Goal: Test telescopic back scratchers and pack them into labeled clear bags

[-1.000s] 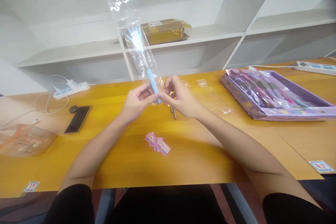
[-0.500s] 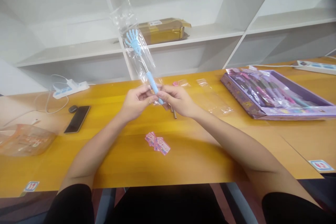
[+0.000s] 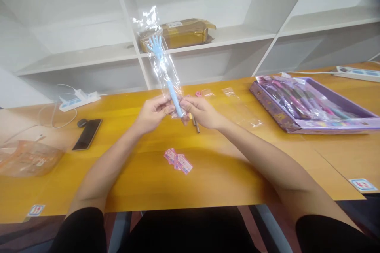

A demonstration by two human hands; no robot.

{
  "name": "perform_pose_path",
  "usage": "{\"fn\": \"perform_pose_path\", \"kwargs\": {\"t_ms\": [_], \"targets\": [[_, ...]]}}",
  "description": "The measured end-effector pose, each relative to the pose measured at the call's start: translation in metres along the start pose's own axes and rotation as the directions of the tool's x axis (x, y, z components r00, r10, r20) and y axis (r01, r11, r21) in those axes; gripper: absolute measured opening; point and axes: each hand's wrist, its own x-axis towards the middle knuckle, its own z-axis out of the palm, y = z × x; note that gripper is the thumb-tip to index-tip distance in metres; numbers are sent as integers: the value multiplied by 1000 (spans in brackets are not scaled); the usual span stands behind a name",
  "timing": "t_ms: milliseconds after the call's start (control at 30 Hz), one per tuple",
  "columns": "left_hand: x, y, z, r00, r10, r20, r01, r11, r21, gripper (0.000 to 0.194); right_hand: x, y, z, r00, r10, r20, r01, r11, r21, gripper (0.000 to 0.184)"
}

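Observation:
A light blue back scratcher (image 3: 173, 94) with a hand-shaped head is inside a clear plastic bag (image 3: 150, 19), tilted with its head up and away from me. My left hand (image 3: 152, 114) pinches the lower end of the bag from the left. From the right, my right hand (image 3: 201, 111) grips the same end, thumb on the handle's edge. Behind my right fingers, metal rods (image 3: 197, 125) and a pink back scratcher head (image 3: 198, 94) lie on the table, partly hidden. Pink cards (image 3: 178, 161) lie overlapped in front of my hands.
A purple box (image 3: 285, 120) at the right holds several bagged items. Flat clear bags (image 3: 242, 106) lie beside it. At the left are a phone (image 3: 87, 134), a power strip (image 3: 79, 101) and an orange translucent bag (image 3: 32, 158). A taped parcel (image 3: 187, 33) sits on the shelf.
The bagged back scratcher has turned a little more upright, its head shifting slightly right and down. Both hands keep hold of its lower end.

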Motion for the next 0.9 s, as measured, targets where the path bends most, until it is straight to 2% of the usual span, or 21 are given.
{"fn": "perform_pose_path", "kwargs": {"t_ms": [133, 233, 300, 367, 467, 567, 700, 767, 833, 900], "targets": [[2, 0, -6, 997, -49, 66, 45, 998, 53, 40, -1, -3, -10, 998, 20, 61, -10, 985, -174, 44], [5, -2, -11, 988, -111, 112, 107, 994, 39, 41, -2, -6, -16, 991, 2, 131, 45, 934, -354, 36], [7, -7, -14, 993, -114, 24, 115, 993, -30, 43, -1, -5, -16, 980, -14, 199, 97, 904, -417, 31], [10, -13, -18, 984, -103, -142, 89, 991, -102, 45, 0, -1, -12, 965, -7, 263, 127, 889, -440, 29], [14, -18, -27, 932, -74, -356, 27, 991, -135, 46, 0, 9, 0, 939, 67, 336, 101, 884, -457, 28], [16, -14, -36, 895, -13, -446, -40, 993, -108, 44, 1, 22, 10, 902, 190, 388, 24, 874, -485, 26], [15, -4, -44, 856, 77, -511, -102, 994, -22, 41, 1, 28, 16, 825, 362, 433, -54, 815, -577, 27], [14, 0, -45, 852, 100, -515, -109, 994, 12, 40, 0, 22, 20, 788, 462, 407, -89, 739, -668, 33], [13, 2, -45, 850, 117, -514, -113, 993, 40, 40, -3, 10, 28, 714, 624, 318, -138, 571, -809, 49], [12, 3, -45, 839, 150, -524, -137, 988, 64, 39, -7, -5, 39, 580, 785, 216, -158, 369, -916, 70]]}}
